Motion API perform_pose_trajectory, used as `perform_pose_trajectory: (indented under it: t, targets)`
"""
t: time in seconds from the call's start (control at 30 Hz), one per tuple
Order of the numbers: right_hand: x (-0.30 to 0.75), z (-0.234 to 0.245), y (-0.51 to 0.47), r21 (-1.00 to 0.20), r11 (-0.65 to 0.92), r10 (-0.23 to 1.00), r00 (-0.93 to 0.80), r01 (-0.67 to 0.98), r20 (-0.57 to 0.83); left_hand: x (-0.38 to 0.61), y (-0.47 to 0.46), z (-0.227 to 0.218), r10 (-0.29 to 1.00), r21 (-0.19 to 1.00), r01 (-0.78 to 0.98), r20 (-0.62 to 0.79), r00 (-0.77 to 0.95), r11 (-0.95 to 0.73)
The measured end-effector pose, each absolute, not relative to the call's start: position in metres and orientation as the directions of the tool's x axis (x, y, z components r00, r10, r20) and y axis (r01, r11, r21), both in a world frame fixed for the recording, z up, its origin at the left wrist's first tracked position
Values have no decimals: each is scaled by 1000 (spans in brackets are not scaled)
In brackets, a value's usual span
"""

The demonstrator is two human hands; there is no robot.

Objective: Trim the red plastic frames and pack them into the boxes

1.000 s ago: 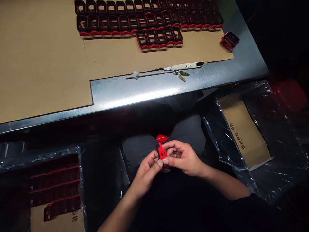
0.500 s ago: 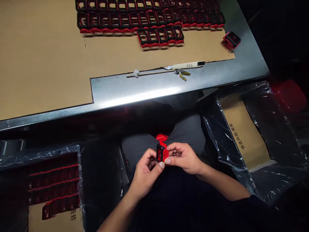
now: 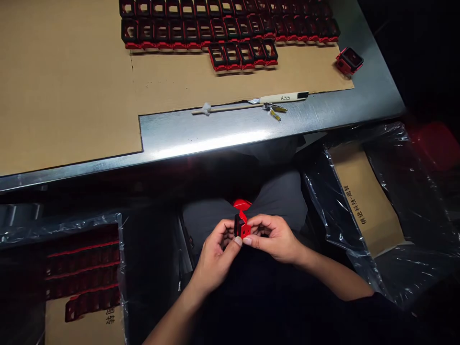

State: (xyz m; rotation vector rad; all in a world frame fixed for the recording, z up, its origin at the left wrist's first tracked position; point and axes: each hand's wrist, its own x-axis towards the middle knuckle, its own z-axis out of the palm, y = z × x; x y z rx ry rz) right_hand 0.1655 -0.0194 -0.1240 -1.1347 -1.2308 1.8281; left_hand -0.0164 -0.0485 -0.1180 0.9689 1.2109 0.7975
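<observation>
The fingertips (image 3: 237,241) of the left hand (image 3: 215,254) and right hand (image 3: 273,238) are pinching a red-and-black plastic frame (image 3: 241,229) above the person's lap. Rows of matching frames (image 3: 201,31) are standing on a cardboard sheet (image 3: 72,91) across the top of the view, on a steel table (image 3: 201,139), with one lying apart (image 3: 349,61) at upper right. More red-edged pieces (image 3: 82,268) are sitting in a plastic-lined box (image 3: 120,261) at lower left.

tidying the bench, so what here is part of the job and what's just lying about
Part of the job: left hand, right hand, red-and-black plastic frame, rows of matching frames, lined box of frames

Lying about: knife, stick, metal clip
</observation>
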Motion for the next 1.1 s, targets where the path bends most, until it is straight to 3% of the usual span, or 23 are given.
perform_pose_trajectory:
  t: [0.13, 0.5, 0.83, 1.0, 1.1]
  targets:
    - [168, -124, -18, -912, -392, 842, -449, -124, -301, -18, -48, -119, 896, 913, -32, -393, 207, 408]
    - [168, -126, -12, -792, -559, 785, -465, -245, -409, -13, -47, -122, 841, 782, -321, -454, 294, 535]
    - [165, -127, -11, -710, -646, 732, -491, -280, -472, -8, -47, -119, 869, 757, -435, -372, 327, 488]
    - [168, -128, -13, -814, -530, 804, -447, -239, -392, -14, -52, -131, 866, 801, -336, -429, 256, 496]
    - [170, -124, -14, -964, -255, 892, -404, -75, -204, -17, -53, -133, 851, 818, -237, -489, 193, 524]
